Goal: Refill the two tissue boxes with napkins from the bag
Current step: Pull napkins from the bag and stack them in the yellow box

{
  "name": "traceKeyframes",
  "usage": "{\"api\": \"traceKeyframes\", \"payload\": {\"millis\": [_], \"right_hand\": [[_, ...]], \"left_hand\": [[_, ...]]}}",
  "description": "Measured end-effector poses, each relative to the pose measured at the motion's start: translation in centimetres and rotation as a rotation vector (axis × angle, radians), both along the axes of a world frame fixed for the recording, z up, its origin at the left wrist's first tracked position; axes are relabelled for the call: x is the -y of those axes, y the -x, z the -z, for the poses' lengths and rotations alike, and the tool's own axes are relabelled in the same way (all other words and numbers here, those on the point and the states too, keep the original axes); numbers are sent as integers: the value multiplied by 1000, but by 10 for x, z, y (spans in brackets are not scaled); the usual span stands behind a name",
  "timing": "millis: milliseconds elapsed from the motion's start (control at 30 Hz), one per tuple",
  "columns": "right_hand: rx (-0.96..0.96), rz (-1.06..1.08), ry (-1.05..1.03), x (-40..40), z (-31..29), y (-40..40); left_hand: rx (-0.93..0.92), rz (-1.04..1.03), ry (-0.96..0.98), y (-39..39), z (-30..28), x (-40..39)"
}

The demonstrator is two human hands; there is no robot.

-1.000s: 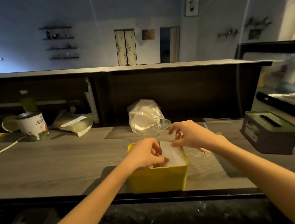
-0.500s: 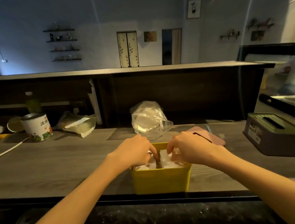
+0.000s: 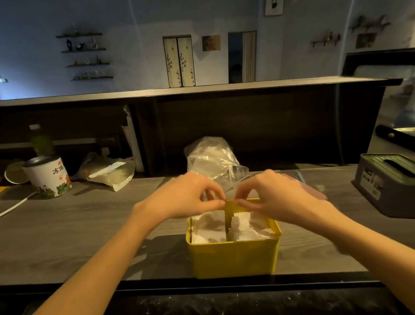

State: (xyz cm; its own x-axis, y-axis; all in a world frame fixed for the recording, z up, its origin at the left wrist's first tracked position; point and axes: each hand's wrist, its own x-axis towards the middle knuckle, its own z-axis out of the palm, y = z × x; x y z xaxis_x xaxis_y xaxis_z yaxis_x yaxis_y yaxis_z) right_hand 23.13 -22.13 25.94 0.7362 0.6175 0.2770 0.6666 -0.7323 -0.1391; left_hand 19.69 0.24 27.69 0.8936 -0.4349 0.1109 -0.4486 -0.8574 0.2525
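Head view: tin labelled "冻顶".

The grey wood-grain counter carries an open yellow tissue box at its near edge. A clear plastic bag of napkins stands behind the box, and a closed grey tissue box sits at far right. A printed tin, a white cable and a flat plastic packet lie at the left rear.

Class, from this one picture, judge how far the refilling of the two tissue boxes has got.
Done: the yellow box already holds white napkins. In hand: the left hand and right hand pinch something thin above its middle; what it is I cannot tell. Left: its lid is off, and the grey box and bag stand untouched.
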Motion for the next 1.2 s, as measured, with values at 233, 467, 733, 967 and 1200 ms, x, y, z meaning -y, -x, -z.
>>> {"api": "traceKeyframes", "payload": {"millis": [233, 467, 733, 967, 1200], "right_hand": [[-74, 77, -456, -8, 8, -73], [-363, 40, -228, -52, 50, -157], [-70, 106, -464, -71, 62, -210], [66, 122, -381, -97, 67, -234], [17, 141, -407, -115, 81, -225]], "left_hand": [[154, -168, 342, -63, 14, -21], [82, -366, 489, -146, 65, -20], [315, -532, 581, -194, 86, -20], [270, -572, 677, -209, 98, -22], [230, -477, 759, -207, 108, -26]]}}
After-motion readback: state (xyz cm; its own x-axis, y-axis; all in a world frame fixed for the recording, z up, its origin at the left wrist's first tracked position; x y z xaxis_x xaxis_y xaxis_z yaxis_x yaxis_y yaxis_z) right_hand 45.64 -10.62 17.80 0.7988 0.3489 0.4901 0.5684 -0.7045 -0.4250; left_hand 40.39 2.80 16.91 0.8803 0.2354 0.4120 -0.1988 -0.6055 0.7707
